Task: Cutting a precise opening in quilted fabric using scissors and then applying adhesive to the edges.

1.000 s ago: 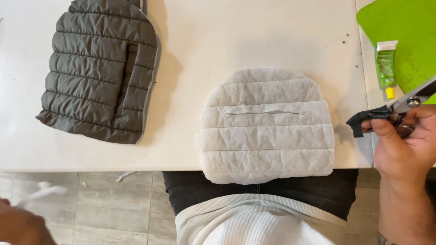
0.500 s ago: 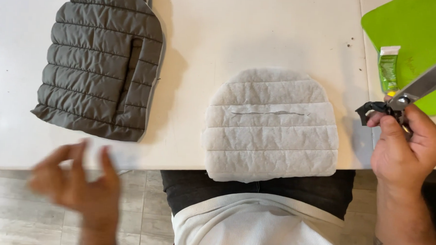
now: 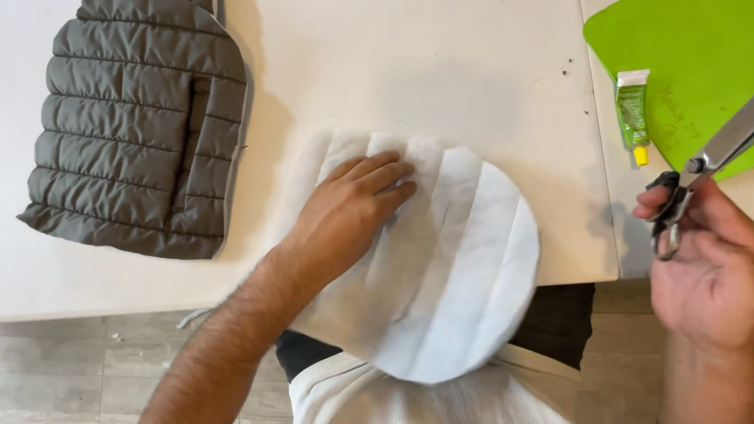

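Left hand (image 3: 352, 207) now turns white quilted piece (image 3: 450, 281)

- A white table (image 3: 449, 64) is seen from above, its near edge running before the person's lap.
- A grey quilted jacket panel (image 3: 138, 120) is laid flat on the table at the far left.
- A white quilted padded piece with one rounded end (image 3: 459, 265) is placed to the right of the jacket panel, well apart from it; its rounded end overhangs the near edge of the table.
- The left hand (image 3: 352, 207) is laid flat on the padded piece.
- A bright green cutting mat (image 3: 691, 56) is set at the far right, behind the right hand (image 3: 717, 274).
- A small green tube with a yellow cap (image 3: 631, 112) is laid at the mat's left edge.
- A pair of metal scissors with black handles (image 3: 704, 165) is held in the right hand, off the table's right side, the blades extending over the mat.
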